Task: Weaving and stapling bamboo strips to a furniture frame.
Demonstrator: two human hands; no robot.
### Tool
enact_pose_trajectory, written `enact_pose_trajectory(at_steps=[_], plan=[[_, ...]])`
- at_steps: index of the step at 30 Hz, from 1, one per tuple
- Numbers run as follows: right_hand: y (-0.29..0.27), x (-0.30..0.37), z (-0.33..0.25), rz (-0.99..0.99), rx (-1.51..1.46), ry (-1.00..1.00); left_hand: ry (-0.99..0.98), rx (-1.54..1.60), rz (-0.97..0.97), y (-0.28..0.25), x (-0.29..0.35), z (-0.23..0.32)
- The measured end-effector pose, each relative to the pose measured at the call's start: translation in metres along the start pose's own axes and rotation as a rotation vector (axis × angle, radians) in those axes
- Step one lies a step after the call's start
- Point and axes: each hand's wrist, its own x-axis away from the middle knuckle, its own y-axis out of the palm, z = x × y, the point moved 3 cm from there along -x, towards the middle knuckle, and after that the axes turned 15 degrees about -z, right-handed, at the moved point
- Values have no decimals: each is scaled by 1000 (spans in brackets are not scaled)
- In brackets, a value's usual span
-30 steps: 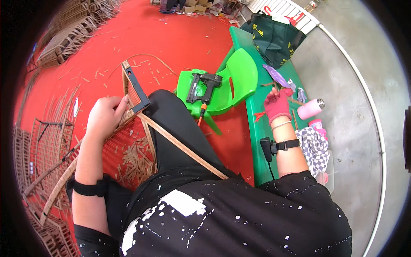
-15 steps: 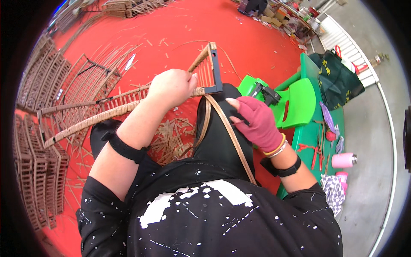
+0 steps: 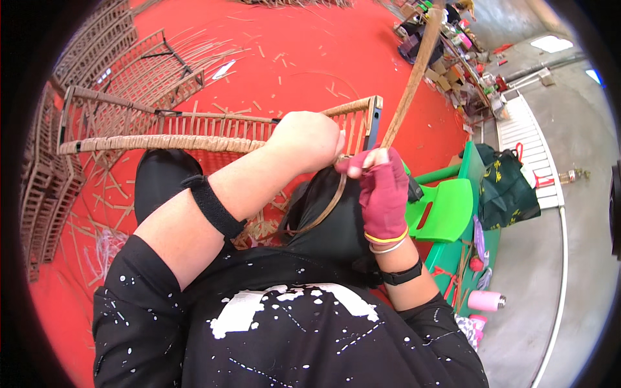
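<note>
A long woven panel (image 3: 174, 143), with a dark frame and tan rattan-like strip wrapped round its edges, lies across my thighs. My left hand (image 3: 305, 139) is closed over its near rail, close to the right end. My right hand (image 3: 385, 197), in a maroon fingerless glove, pinches a flat brown strip (image 3: 414, 77) beside that end. The strip rises above the glove, up and to the right. A thinner length of strip (image 3: 328, 210) hangs in a curve below the hands over my leg. My fingers hide where the strip meets the rail.
Finished-looking woven panels (image 3: 48, 187) are stacked at the left. Strip offcuts lie on the red floor (image 3: 272, 32). To my right stand a green chair (image 3: 446, 207), a green bench (image 3: 477, 174), a dark green bag (image 3: 508, 191) and a pink bottle (image 3: 485, 301). Clutter lines the far right.
My right hand has come in beside the left and now holds the strip up, which earlier hung down over my leg. The panel's left end has risen, and the head view has shifted.
</note>
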Motion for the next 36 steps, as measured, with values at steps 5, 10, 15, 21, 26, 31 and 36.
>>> enact_pose_trajectory(at_steps=[5,10,15,21,26,31,36], plan=[[-7,-24,-4,16,-665,194,6,26,68,2,-4,-1],[7,-23,-24,-17,-582,253,12,-16,30,2,-2,0],[10,-27,-33,-85,-554,258,49,-73,93,3,-2,0],[7,-37,-38,-46,-498,302,20,-47,39,-1,-4,4],[7,-55,-34,22,-437,309,34,-17,-5,0,-3,0],[0,-83,-28,55,-98,170,11,42,54,3,-9,-2],[-27,-104,-16,133,673,-197,34,10,147,6,-9,-3]])
